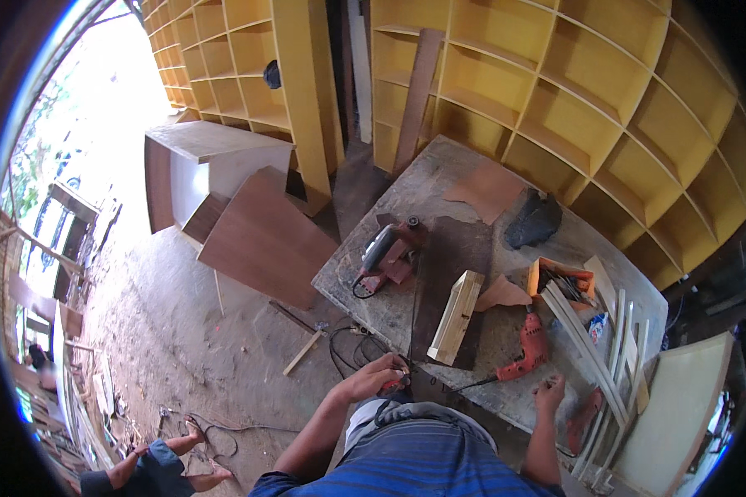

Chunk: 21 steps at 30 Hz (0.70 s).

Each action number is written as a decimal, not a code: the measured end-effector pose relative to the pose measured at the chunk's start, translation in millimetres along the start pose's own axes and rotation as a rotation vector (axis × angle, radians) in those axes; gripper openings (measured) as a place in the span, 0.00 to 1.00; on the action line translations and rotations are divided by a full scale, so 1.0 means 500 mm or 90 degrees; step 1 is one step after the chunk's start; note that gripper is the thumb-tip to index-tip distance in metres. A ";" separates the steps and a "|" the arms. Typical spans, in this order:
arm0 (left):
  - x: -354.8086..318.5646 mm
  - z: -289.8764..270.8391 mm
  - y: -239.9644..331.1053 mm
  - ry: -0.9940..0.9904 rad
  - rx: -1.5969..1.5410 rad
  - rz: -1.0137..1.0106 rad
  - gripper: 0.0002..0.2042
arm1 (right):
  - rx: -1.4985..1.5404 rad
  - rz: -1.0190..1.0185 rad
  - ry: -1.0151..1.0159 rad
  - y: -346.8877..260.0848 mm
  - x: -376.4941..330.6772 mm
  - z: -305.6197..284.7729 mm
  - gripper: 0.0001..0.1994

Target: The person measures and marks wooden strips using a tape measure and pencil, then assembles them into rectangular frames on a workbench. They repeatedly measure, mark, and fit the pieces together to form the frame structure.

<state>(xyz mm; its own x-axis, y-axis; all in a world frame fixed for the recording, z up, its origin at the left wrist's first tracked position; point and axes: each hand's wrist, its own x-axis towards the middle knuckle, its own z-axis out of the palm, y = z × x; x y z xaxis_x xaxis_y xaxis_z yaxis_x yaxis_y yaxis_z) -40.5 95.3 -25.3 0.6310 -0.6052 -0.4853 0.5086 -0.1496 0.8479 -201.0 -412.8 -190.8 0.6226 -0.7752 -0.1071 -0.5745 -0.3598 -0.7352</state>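
My left hand (375, 378) is at my waist by the near table edge, fingers closed round a small red and black object (396, 383) that they partly cover. Over the table's near right part, my right hand (549, 393) has its fingers curled together; anything in them is too small to make out. Nearest to it lies a red power drill (529, 346), its cord trailing left. A pale wooden block (457, 319) rests on a dark brown board (446, 265). Farther left sits a red and grey power planer (387, 255).
On the worktable (493, 402) lie an orange box (541, 273) of small tools, a dark cloth-like piece (532, 220) and long pale strips (584, 352). Yellow shelving (547, 83) stands behind. A brown panel (265, 240) leans left. Another person's legs (192, 464) show lower left; cords cross the floor.
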 end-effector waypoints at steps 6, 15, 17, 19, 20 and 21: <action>0.046 -0.036 0.025 -0.100 -0.144 -0.042 0.11 | 0.114 -0.025 -0.069 -0.234 -0.151 0.030 0.10; 0.103 -0.040 -0.032 -0.137 -0.043 -0.137 0.15 | -0.054 -0.030 0.052 -0.049 -0.195 0.151 0.17; 0.098 -0.048 -0.033 -0.139 -0.008 -0.130 0.15 | -0.114 -0.054 0.153 -0.044 -0.182 0.141 0.17; 0.091 -0.059 -0.021 -0.136 0.027 -0.122 0.15 | -0.230 -0.092 0.265 -0.053 -0.162 0.117 0.18; 0.090 -0.065 -0.019 -0.134 -0.015 -0.152 0.15 | -0.318 -0.117 0.325 -0.061 -0.155 0.099 0.18; 0.092 -0.067 -0.007 -0.136 -0.007 -0.145 0.14 | -0.412 -0.132 0.380 -0.057 -0.155 0.088 0.18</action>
<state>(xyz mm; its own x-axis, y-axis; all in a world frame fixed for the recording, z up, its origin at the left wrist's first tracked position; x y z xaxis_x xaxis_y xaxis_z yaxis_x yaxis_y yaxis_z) 6.4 94.0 -57.9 0.3636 -0.7079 -0.6055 0.6299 -0.2921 0.7197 -209.6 -319.7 -190.9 0.4708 -0.7380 0.4834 -0.7804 -0.6040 -0.1620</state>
